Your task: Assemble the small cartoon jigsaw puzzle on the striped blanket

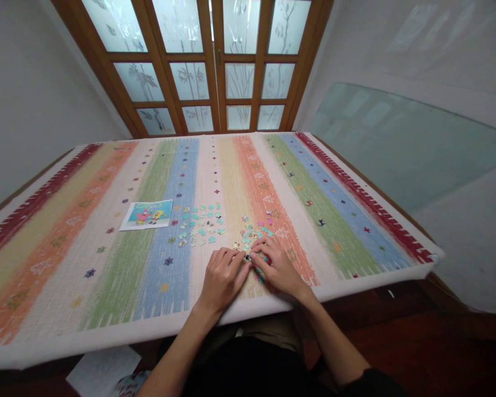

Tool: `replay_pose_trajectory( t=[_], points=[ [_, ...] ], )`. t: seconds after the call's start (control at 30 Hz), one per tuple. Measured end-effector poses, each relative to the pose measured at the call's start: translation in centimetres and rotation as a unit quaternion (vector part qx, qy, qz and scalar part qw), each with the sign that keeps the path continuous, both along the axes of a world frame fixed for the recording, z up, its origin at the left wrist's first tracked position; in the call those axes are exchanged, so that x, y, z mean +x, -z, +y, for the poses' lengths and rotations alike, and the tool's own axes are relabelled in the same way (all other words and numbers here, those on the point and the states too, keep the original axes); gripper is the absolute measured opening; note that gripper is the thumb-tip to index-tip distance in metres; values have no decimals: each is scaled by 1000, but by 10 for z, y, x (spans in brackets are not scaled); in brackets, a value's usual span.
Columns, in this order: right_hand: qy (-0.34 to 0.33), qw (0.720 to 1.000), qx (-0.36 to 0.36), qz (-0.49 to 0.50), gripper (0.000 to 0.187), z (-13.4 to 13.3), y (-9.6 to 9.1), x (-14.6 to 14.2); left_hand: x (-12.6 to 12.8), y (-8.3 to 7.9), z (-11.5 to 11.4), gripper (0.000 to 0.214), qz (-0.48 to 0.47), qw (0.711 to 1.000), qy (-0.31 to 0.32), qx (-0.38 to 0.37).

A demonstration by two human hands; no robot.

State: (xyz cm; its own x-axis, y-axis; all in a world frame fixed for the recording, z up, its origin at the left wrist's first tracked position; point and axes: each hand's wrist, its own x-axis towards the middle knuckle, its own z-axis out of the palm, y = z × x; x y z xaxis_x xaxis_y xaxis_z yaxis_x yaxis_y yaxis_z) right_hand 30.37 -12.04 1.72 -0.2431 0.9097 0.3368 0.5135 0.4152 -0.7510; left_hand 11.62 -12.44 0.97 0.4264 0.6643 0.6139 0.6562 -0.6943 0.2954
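My left hand (224,275) and my right hand (278,266) meet near the table's front edge, fingers curled and fingertips close together. Between the fingertips is a small jigsaw puzzle piece (247,257) with a dark spot, pinched from both sides. A loose pile of jigsaw pieces (252,234), teal, pink and yellow, lies just beyond the hands and is partly hidden by my right hand. To the left, several pieces are laid out in spaced rows (201,225), apart from one another. Farther left lies a cartoon reference picture (146,215) with a pink and a yellow figure.
A striped, patterned cloth (149,275) covers the large table. Wooden doors with frosted panes (190,82) stand beyond the far edge. A glass panel (397,143) leans at the right wall. Under the front left edge is a white sheet (103,370).
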Motion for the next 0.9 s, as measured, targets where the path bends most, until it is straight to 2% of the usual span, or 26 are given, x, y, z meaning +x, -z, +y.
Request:
replay_pose_trajectory(
  t=[0.17,0.37,0.57,0.73,0.9],
  points=[
    [64,998,15,-2,16,2,7,3,-13,-2,13,14,34,998,-46,4],
    [136,989,62,-6,19,4,14,34,-34,1,42,14,103,987,-119,-44],
    [189,975,112,-18,17,0,20,50,-44,7,53,16,72,988,-109,-79],
    [188,974,119,-29,18,-2,24,50,-47,12,49,23,68,992,-70,-76],
    [174,977,109,-49,19,-4,24,50,-49,18,50,20,81,991,-82,-61]
  ],
)
